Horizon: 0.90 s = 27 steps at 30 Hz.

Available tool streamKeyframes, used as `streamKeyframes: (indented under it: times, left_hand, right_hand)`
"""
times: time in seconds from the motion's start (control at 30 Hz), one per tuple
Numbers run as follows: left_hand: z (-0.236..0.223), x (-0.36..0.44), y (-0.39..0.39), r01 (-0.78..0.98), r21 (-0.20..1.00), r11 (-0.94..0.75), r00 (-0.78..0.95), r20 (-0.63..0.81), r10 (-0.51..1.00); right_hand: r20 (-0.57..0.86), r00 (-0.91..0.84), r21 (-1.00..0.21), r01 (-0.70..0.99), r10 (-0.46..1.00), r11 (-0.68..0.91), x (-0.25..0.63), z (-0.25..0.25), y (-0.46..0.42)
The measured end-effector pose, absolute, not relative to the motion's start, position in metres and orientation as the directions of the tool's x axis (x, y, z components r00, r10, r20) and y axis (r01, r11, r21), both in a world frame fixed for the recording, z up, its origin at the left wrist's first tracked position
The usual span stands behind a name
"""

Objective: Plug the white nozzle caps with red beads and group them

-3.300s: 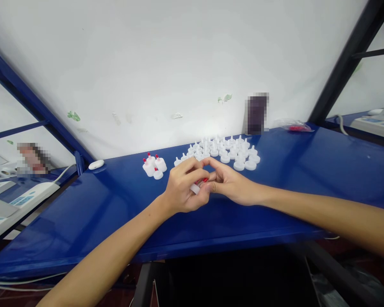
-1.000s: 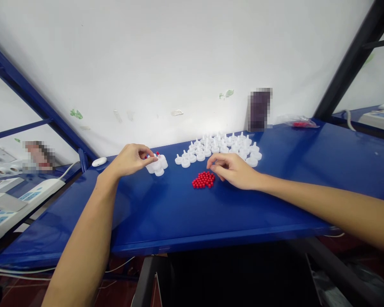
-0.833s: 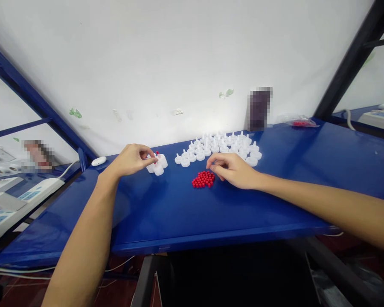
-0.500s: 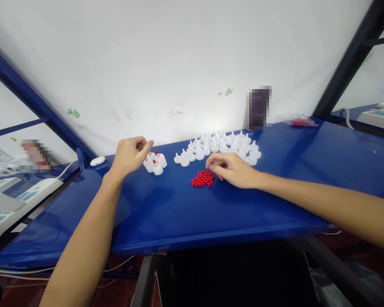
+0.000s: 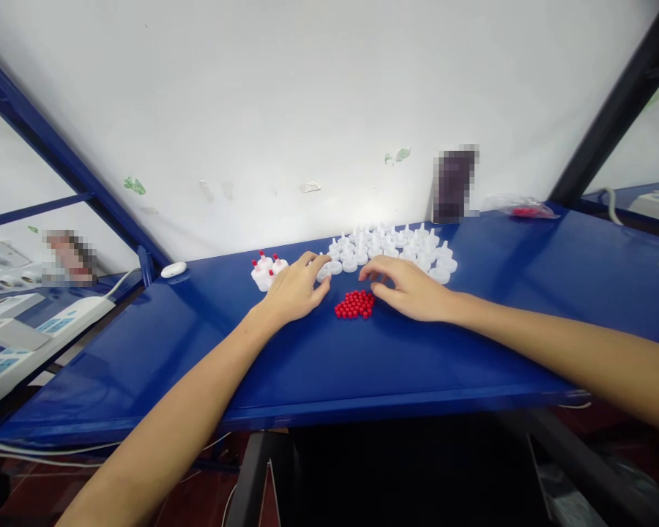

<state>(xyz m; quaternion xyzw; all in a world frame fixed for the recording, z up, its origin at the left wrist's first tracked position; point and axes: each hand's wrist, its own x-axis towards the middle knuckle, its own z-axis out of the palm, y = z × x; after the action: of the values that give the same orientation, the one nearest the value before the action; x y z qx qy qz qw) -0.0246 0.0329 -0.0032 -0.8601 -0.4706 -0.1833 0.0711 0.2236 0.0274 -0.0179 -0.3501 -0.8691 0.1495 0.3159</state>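
Observation:
My left hand (image 5: 299,290) is at the left end of a cluster of white nozzle caps (image 5: 349,262). Its thumb and forefinger are apart on either side of one white cap (image 5: 323,273), partly hidden by the fingers; contact cannot be made out. My right hand (image 5: 411,290) hovers at the right edge of a pile of small red caps (image 5: 354,304), fingers curved and thumb apart, with nothing visible between them. Left of my left hand stands a small group of white nozzle caps with red tips (image 5: 262,272).
On the blue table (image 5: 362,366), a white oval case (image 5: 173,270) lies at left. A blurred dark phone-like object (image 5: 453,187) leans on the wall. A clear bag with red pieces (image 5: 525,211) lies at back right. Power strips (image 5: 44,340) are beyond the left frame.
My left hand has moved right, from the red-tipped group to the loose white caps, and its fingers have spread. My right hand stays by the red pile, its thumb and forefinger further apart.

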Motion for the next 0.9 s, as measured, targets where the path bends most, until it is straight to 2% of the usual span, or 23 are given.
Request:
streamKeyframes:
  times: [0.13, 0.23, 0.37, 0.53, 0.67, 0.9]
  left_hand:
    - [-0.006, -0.025, 0.036, 0.804, 0.069, -0.591, 0.546, 0.309, 0.779]
    - [-0.006, -0.025, 0.037, 0.734, 0.115, -0.669, 0.615, 0.305, 0.727]
    - [-0.011, -0.023, 0.038, 0.646, 0.308, -0.699, 0.632, 0.297, 0.715]
    - [-0.017, -0.023, 0.041, 0.586, 0.542, -0.602, 0.523, 0.314, 0.792]
    - [-0.020, -0.021, 0.047, 0.449, 0.731, -0.514, 0.415, 0.338, 0.845]
    - [-0.023, -0.025, 0.054, 0.367, 0.833, -0.415, 0.383, 0.271, 0.883]
  right_hand:
    - [0.348, -0.612, -0.373, 0.605, 0.710, 0.704, 0.225, -0.015, 0.024]
    - [0.299, -0.631, -0.356, 0.623, 0.716, 0.697, 0.227, -0.014, 0.023]
    - [0.265, -0.688, -0.358, 0.580, 0.675, 0.732, 0.231, -0.013, 0.025]
    - [0.248, -0.723, -0.360, 0.549, 0.645, 0.754, 0.235, -0.010, 0.026]
    - [0.238, -0.736, -0.353, 0.542, 0.634, 0.762, 0.236, -0.007, 0.026]
    - [0.187, -0.772, -0.338, 0.530, 0.607, 0.778, 0.237, -0.005, 0.026]
